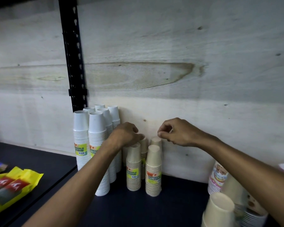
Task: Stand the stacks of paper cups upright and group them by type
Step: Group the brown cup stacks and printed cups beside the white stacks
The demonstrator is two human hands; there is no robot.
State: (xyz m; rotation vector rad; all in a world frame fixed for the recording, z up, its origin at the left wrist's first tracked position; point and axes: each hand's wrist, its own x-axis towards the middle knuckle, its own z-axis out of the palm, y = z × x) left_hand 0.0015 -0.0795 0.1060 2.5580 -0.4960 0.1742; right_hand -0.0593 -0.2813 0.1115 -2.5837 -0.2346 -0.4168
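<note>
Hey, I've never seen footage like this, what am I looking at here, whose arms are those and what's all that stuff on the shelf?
This is one picture from a camera worn on a person's head, looking forward and down, so the arms are the wearer's own. There is no machine. On a dark shelf against a wooden back wall stand tall white cup stacks and, beside them, shorter beige cup stacks. The left hand reaches over the rear beige stacks; the right hand hovers with its fingers pinched near a rear stack's top. Whether either grips anything is unclear. More cups sit at lower right and yellow packets at left.
</note>
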